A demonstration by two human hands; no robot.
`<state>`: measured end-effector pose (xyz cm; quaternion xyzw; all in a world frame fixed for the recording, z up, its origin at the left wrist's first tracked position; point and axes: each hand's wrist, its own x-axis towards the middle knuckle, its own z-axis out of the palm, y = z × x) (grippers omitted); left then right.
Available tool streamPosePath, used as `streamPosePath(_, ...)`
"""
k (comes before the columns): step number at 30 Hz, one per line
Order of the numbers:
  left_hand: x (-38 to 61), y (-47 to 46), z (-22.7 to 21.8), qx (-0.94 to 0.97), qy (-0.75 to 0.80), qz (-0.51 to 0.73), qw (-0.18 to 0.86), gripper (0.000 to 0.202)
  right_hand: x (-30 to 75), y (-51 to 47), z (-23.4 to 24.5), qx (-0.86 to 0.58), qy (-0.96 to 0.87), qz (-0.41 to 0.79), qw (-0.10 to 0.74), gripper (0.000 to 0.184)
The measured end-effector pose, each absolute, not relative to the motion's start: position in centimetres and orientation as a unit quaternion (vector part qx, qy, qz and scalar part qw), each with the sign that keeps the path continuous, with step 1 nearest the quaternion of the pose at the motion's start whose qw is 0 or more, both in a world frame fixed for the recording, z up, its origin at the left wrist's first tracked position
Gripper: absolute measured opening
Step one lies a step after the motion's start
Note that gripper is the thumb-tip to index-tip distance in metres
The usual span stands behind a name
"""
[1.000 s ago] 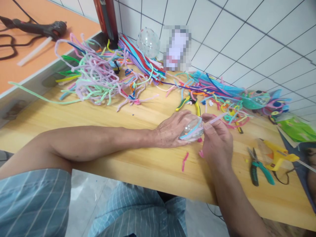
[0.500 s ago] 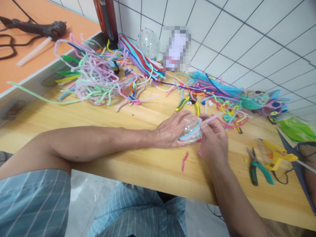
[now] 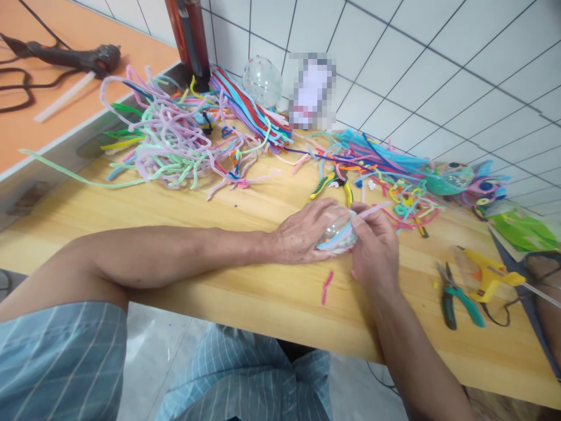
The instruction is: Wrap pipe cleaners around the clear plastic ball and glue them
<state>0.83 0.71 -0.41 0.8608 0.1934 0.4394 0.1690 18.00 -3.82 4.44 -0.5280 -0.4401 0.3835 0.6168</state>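
My left hand (image 3: 295,235) is wrapped round a clear plastic ball (image 3: 333,229), resting low over the wooden table. Light blue and lilac pipe cleaners (image 3: 337,239) run side by side across the ball. At its right edge, my right hand (image 3: 375,248) pinches a lilac pipe cleaner (image 3: 378,207), whose loose end sticks out above the fingers. My fingers hide part of the ball. Just beyond them lie yellow-and-black pliers (image 3: 323,185), and a short pink piece of pipe cleaner (image 3: 326,287) is nearer to me.
A tangled pile of pipe cleaners (image 3: 175,146) lies at left; a second clear ball (image 3: 262,80) and a phone (image 3: 312,90) stand by the tiled wall. Green-handled pliers (image 3: 460,298) and a yellow glue gun (image 3: 493,278) lie at right. A black glue gun (image 3: 83,58) sits far left.
My right hand has shifted slightly left against the ball, and the lilac pipe cleaner's loose end now looks a little shorter. My left hand keeps its hold; the view has moved slightly.
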Motion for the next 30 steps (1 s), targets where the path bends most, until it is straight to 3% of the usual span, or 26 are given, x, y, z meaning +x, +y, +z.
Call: streamPosePath(30, 1.07, 0.71, -0.66, 0.854, 0.185, 0.462, 0.154, 0.079, 17.55, -3.82, 4.19, -0.517, -0.427, 0.387, 0.633, 0.017)
